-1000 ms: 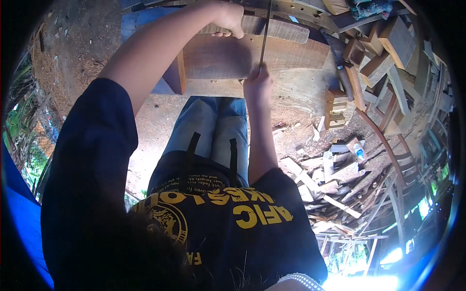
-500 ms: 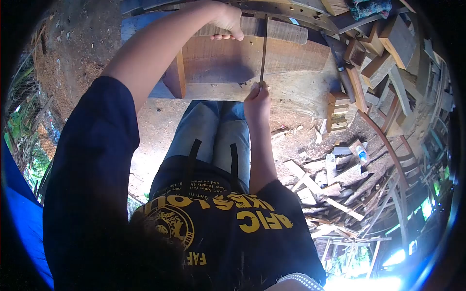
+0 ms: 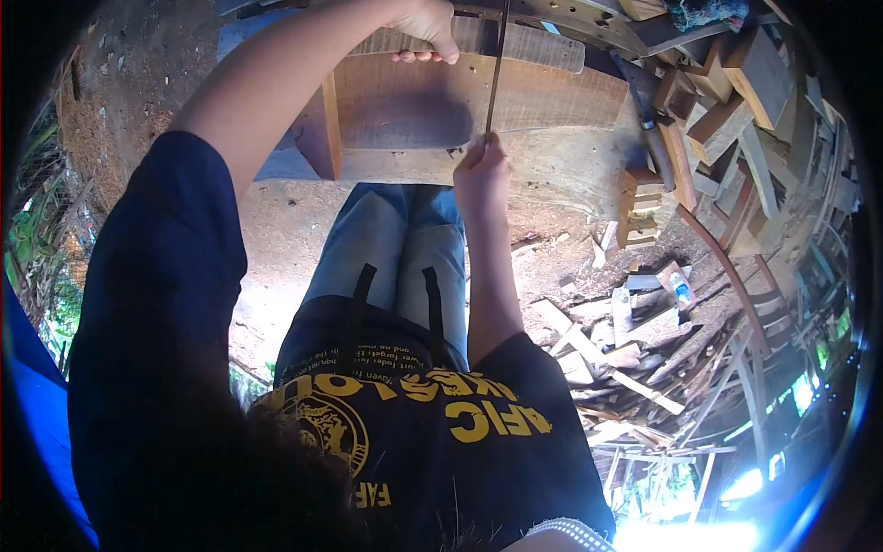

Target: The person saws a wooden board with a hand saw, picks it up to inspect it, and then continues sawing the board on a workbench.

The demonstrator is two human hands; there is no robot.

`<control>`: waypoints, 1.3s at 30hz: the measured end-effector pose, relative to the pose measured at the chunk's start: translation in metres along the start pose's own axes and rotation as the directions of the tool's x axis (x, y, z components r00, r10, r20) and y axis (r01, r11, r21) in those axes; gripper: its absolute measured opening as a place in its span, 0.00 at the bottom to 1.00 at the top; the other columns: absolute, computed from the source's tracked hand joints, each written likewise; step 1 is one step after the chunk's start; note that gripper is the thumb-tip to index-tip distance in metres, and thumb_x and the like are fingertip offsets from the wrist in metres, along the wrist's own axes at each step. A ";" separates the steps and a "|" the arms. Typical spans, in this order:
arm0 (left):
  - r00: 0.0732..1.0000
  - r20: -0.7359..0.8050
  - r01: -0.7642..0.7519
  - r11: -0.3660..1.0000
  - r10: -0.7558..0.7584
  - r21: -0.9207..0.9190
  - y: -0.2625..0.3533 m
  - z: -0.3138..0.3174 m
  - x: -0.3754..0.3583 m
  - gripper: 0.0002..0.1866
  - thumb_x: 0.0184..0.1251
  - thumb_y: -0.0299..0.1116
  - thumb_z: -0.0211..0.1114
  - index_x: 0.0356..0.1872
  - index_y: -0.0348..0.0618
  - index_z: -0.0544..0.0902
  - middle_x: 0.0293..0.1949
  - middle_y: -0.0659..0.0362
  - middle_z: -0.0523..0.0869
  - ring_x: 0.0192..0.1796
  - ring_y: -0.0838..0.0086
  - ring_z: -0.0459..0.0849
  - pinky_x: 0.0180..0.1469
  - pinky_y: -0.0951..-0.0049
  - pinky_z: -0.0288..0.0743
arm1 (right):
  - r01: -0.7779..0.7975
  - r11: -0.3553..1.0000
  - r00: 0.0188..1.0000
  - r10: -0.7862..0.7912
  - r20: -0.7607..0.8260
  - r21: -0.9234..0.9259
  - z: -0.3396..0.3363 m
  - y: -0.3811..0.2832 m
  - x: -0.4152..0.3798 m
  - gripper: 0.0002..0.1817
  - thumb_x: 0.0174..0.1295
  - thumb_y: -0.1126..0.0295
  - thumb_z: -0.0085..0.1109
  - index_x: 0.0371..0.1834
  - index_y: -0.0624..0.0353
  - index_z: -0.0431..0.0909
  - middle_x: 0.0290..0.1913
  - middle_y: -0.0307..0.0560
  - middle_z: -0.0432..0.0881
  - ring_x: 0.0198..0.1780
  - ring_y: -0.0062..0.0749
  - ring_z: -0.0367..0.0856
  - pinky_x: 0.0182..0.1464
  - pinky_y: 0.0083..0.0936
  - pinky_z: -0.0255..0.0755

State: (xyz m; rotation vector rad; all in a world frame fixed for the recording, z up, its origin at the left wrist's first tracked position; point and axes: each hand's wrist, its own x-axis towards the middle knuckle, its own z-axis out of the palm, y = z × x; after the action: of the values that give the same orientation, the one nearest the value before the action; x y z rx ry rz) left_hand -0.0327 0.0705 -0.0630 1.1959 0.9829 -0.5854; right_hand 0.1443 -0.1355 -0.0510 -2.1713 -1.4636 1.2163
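My left hand (image 3: 427,29) is closed over the near edge of a narrow wooden board (image 3: 533,48) at the top of the view, its fingertips curled under that edge. A long thin dark tool (image 3: 498,78), rod- or blade-like, crosses the board to the right of that hand. My right hand (image 3: 482,164) is wrapped round the tool's near end, close to the bench's front edge. Beneath lies a wider brown board (image 3: 552,97) on the pale bench (image 3: 552,156). An upright wooden piece (image 3: 322,129) stands at the left.
Wood blocks (image 3: 762,78) are heaped at the right, beside a dark-bladed tool (image 3: 655,138) on the bench's right end. A notched wooden piece (image 3: 637,207) sits at the bench corner. Scrap wood (image 3: 644,345) covers the ground at lower right. A blue-green cloth (image 3: 706,13) lies at top right.
My right hand has shifted slightly left and away from my body, and the tool has slid upward with it. The whole view has shifted a little. My left hand keeps its hold on the narrow board.
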 end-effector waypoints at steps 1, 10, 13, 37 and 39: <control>1.000 -0.001 0.000 1.000 0.000 -0.007 0.001 0.002 -0.002 0.10 0.63 0.34 0.66 0.30 0.37 0.82 0.21 0.58 0.80 0.23 0.71 0.78 0.26 0.67 0.75 | 0.024 0.999 1.000 -0.023 0.001 -0.029 0.000 -0.006 0.007 0.12 0.69 0.67 0.45 0.42 0.64 0.75 0.31 0.67 0.81 0.38 0.65 0.81 0.36 0.48 0.75; 1.000 -0.001 0.017 1.000 -0.017 -0.016 0.001 0.001 -0.004 0.10 0.64 0.35 0.66 0.30 0.38 0.81 0.21 0.58 0.79 0.23 0.71 0.78 0.26 0.67 0.75 | -0.090 0.995 0.996 0.089 0.003 0.041 -0.014 0.006 -0.025 0.12 0.69 0.66 0.45 0.41 0.63 0.75 0.32 0.68 0.81 0.39 0.64 0.81 0.37 0.47 0.75; 1.000 -0.020 0.018 0.998 -0.019 -0.061 0.003 0.002 -0.005 0.10 0.64 0.35 0.66 0.30 0.38 0.81 0.22 0.58 0.80 0.23 0.71 0.78 0.26 0.67 0.75 | -0.050 0.995 0.999 0.051 0.017 -0.092 -0.011 -0.016 0.013 0.12 0.69 0.66 0.45 0.42 0.63 0.75 0.32 0.67 0.81 0.39 0.62 0.82 0.37 0.46 0.76; 1.000 0.012 -0.006 1.000 0.006 0.001 -0.004 -0.001 0.003 0.10 0.64 0.35 0.66 0.29 0.38 0.83 0.22 0.59 0.80 0.23 0.72 0.78 0.26 0.67 0.76 | -0.027 0.998 0.999 0.029 0.024 -0.049 -0.008 -0.010 0.001 0.13 0.69 0.67 0.45 0.44 0.65 0.75 0.34 0.66 0.82 0.40 0.64 0.81 0.39 0.47 0.75; 0.999 -0.039 -0.016 0.998 0.013 -0.066 -0.009 0.004 0.005 0.15 0.66 0.42 0.63 0.28 0.38 0.83 0.23 0.55 0.83 0.24 0.67 0.81 0.27 0.62 0.77 | 0.003 1.000 1.000 -0.002 0.013 -0.024 -0.011 -0.023 0.017 0.12 0.69 0.67 0.45 0.42 0.65 0.74 0.33 0.66 0.81 0.39 0.65 0.81 0.38 0.48 0.74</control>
State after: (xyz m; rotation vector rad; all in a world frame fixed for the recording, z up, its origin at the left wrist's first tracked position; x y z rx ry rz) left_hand -0.0361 0.0649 -0.0718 1.1581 1.0177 -0.5162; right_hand 0.1403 -0.1075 -0.0383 -2.1802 -1.4929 1.2209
